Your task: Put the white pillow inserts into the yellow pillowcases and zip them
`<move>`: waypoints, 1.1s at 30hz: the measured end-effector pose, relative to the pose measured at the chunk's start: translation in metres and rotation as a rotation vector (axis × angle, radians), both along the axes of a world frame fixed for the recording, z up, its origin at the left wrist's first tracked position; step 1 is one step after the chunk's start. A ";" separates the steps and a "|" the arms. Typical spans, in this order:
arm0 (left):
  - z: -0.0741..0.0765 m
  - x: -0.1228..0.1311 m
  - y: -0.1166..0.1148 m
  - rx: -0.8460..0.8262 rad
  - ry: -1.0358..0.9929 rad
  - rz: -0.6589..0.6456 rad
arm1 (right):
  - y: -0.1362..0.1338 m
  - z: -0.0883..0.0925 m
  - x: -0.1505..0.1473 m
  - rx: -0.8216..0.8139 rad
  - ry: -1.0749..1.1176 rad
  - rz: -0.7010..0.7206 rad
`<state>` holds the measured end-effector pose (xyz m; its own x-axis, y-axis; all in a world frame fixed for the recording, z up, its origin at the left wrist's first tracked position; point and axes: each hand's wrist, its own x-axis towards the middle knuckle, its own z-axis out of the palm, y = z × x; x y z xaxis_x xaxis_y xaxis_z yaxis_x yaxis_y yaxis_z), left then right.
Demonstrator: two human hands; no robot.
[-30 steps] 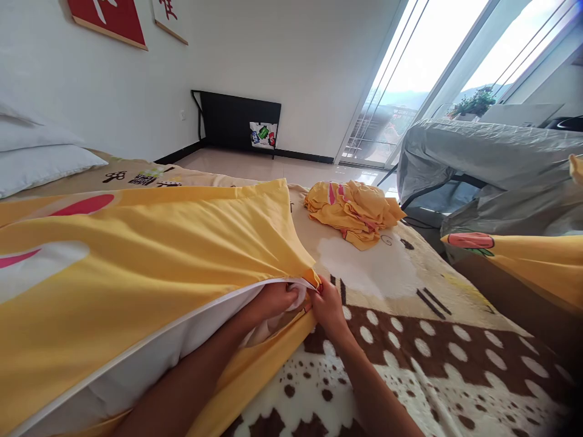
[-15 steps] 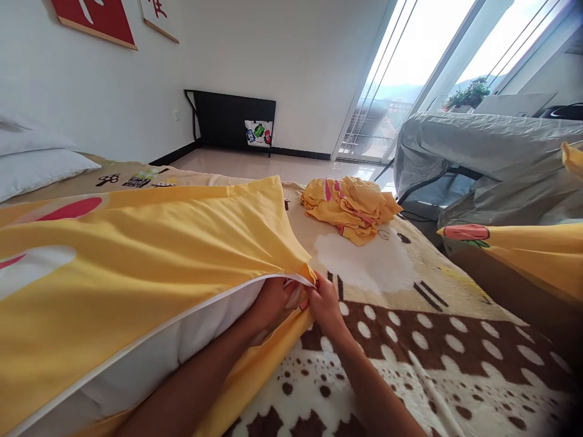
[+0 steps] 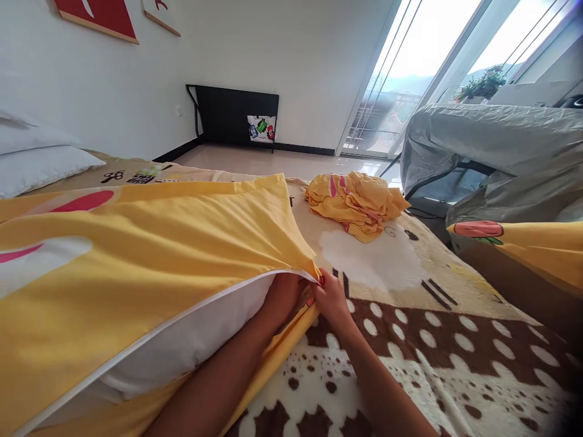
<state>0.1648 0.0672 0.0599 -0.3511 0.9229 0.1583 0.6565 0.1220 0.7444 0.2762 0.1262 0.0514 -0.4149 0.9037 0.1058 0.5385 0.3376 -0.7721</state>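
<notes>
A white pillow (image 3: 191,340) lies half inside a yellow pillowcase (image 3: 150,243) printed with pink and white shapes, on a bed. My left hand (image 3: 282,297) reaches into the open end of the case, pressing against the pillow's corner; its fingers are hidden by the cloth. My right hand (image 3: 330,297) pinches the corner of the case's open edge, fingers closed on the fabric.
A crumpled yellow cloth (image 3: 355,203) lies further up on the brown-and-cream spotted blanket (image 3: 410,352). White pillows (image 3: 40,164) sit at the far left. A grey covered object (image 3: 483,152) and another yellow cloth (image 3: 532,249) stand at the right. A black table (image 3: 232,118) leans on the wall.
My left hand has pushed deeper into the pillowcase, and the pillow's white corner by the opening has gone out of sight under the yellow cloth. My right hand stays on the case's corner.
</notes>
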 end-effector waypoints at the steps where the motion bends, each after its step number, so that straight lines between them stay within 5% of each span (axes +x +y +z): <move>1: 0.000 0.000 -0.001 0.002 -0.004 -0.014 | 0.002 0.000 0.001 0.063 -0.054 -0.023; 4: -0.002 0.000 -0.003 0.025 -0.028 -0.045 | 0.007 0.000 0.002 0.179 -0.156 -0.034; 20: 0.001 -0.001 -0.007 0.146 -0.251 -0.106 | 0.012 0.009 0.004 -0.063 0.013 0.258; 27: 0.033 -0.003 -0.020 0.175 -0.243 -0.134 | 0.016 0.018 0.013 -0.146 0.110 0.422; 30: 0.050 0.000 -0.032 0.135 -0.130 -0.278 | 0.020 0.020 0.022 -0.322 0.224 0.481; 33: 0.062 0.007 -0.041 0.082 -0.045 -0.383 | 0.023 0.018 0.027 -0.496 0.349 0.392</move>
